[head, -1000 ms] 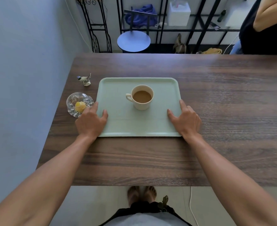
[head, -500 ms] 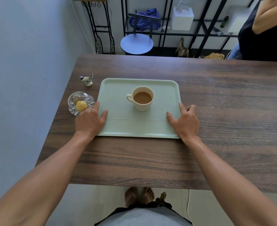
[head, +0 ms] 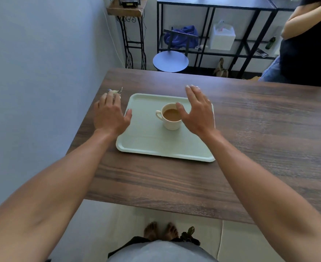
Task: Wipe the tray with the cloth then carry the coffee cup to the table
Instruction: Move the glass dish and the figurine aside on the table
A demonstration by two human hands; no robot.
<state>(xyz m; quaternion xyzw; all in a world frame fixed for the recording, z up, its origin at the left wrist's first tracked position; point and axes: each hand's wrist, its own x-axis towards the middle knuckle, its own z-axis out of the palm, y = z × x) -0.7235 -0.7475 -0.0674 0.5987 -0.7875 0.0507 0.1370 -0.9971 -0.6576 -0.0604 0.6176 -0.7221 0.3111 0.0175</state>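
Observation:
A pale green tray [head: 156, 144] lies on the dark wooden table [head: 259, 133]. On it stands a cream coffee cup [head: 170, 120] full of milky coffee, its handle to the left. My left hand [head: 109, 114] hovers over the tray's left edge, fingers spread, holding nothing. My right hand [head: 196, 110] floats above the tray's right half, just right of the cup, fingers apart and empty; its thumb overlaps the cup's rim in the view. I see no cloth.
A small bird figurine [head: 117, 91] peeks out beyond my left fingertips. The wall runs along the table's left side. Behind the table stand a blue stool [head: 170, 61], a black shelf unit [head: 222, 35], and a person in dark clothes [head: 307, 50] at the far right.
Both hands have let go of the tray's near corners and lifted forward over it. My left hand now covers the glass dish. The camera has tilted up.

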